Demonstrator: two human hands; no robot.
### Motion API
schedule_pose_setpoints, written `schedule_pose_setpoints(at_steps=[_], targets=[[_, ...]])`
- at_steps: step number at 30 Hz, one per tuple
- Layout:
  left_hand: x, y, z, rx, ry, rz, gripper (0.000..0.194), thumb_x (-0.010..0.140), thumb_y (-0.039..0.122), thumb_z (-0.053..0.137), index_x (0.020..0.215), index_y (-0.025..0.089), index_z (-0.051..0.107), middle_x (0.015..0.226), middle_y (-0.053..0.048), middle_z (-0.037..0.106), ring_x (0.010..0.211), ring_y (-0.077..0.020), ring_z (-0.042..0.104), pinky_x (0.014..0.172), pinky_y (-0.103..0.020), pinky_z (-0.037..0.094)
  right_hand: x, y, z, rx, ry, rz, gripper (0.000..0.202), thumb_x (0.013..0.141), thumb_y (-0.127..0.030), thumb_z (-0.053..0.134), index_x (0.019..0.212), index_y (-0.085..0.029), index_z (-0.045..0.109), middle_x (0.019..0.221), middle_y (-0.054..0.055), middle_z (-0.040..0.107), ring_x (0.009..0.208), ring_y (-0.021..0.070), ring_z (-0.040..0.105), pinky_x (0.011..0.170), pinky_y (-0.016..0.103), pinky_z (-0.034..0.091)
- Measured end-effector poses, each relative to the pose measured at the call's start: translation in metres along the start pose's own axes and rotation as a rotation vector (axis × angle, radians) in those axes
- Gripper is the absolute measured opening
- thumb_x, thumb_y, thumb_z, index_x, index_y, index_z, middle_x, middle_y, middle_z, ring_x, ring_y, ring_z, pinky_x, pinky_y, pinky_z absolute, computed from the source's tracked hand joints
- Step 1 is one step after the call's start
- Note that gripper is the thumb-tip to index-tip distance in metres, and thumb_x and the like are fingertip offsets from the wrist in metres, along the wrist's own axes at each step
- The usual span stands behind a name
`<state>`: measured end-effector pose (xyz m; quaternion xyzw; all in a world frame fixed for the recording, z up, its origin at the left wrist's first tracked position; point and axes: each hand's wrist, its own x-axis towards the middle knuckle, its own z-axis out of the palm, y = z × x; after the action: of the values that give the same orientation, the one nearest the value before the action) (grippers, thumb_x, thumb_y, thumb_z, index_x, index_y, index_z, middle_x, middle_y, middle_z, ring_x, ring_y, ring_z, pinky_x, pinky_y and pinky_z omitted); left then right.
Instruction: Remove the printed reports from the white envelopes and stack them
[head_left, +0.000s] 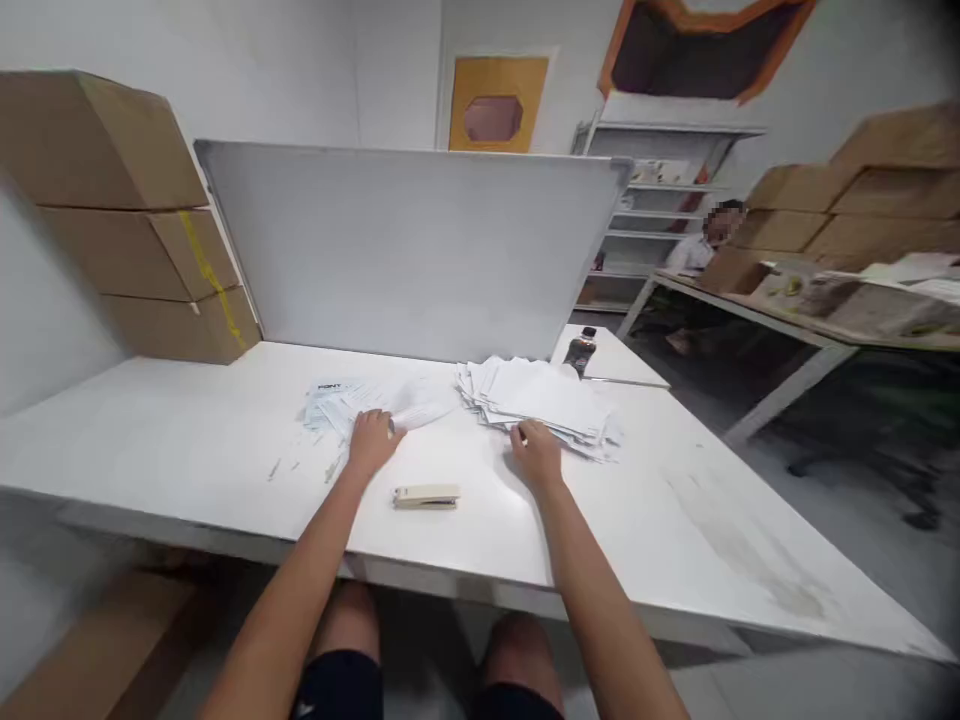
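1. Your left hand (pixel 370 442) is at loose white printed sheets (pixel 424 400), right hand (pixel 538 455) at messy white paper pile (pixel 551 392), on white surface (pixel 225 430); grips blurred, can't tell.
2. Uneven edges could make pile slide.

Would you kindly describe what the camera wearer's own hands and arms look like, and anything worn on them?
The left hand and right hand wear no gloves. No sleeves show on the left forearm or right forearm, and no watch or bracelet is visible. Whether there is a ring is too small to tell.
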<state>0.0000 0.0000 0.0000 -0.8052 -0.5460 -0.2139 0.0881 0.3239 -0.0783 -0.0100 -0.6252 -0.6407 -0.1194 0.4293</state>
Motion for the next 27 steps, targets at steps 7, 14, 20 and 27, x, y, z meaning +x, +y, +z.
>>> schedule_pose_setpoints(at_steps=[7,14,20,27], targets=[[-0.004,0.006,-0.008,-0.055,-0.014,0.034,0.030,0.087,0.034,0.054,0.110,0.018,0.063,0.108,-0.012,0.064,0.101,-0.0288,0.053,0.088,-0.039,0.040,-0.019,-0.034,-0.007,0.052,-0.200,-0.026,0.026,0.088,-0.027,0.042,0.064,-0.022,0.049,0.068,0.002,0.054,0.069,0.0162,0.049,0.061,0.027,0.032],[-0.003,0.008,-0.012,-0.022,0.019,0.040,0.024,0.091,0.030,0.047,0.098,0.018,0.065,0.098,-0.011,0.065,0.096,-0.0276,0.055,0.081,-0.038,0.040,-0.018,-0.032,-0.006,0.086,-0.216,0.110,0.027,0.088,-0.031,0.038,0.063,-0.022,0.045,0.067,0.001,0.054,0.067,0.0157,0.048,0.061,0.026,0.031],[-0.005,0.011,-0.014,-0.017,0.066,0.041,0.025,0.093,0.028,0.042,0.095,0.017,0.064,0.094,-0.011,0.065,0.093,-0.0261,0.056,0.080,-0.038,0.038,-0.013,-0.032,-0.002,0.074,-0.247,0.134,0.026,0.087,-0.030,0.037,0.063,-0.022,0.045,0.069,0.002,0.055,0.069,0.0164,0.048,0.061,0.027,0.030],[-0.003,0.009,-0.017,-0.074,0.168,0.037,0.024,0.092,0.027,0.043,0.094,0.016,0.065,0.093,-0.011,0.066,0.093,-0.0264,0.054,0.080,-0.038,0.038,-0.012,-0.031,-0.003,0.090,-0.247,0.163,0.026,0.086,-0.031,0.037,0.063,-0.022,0.046,0.069,0.002,0.055,0.069,0.0165,0.048,0.061,0.027,0.030]])
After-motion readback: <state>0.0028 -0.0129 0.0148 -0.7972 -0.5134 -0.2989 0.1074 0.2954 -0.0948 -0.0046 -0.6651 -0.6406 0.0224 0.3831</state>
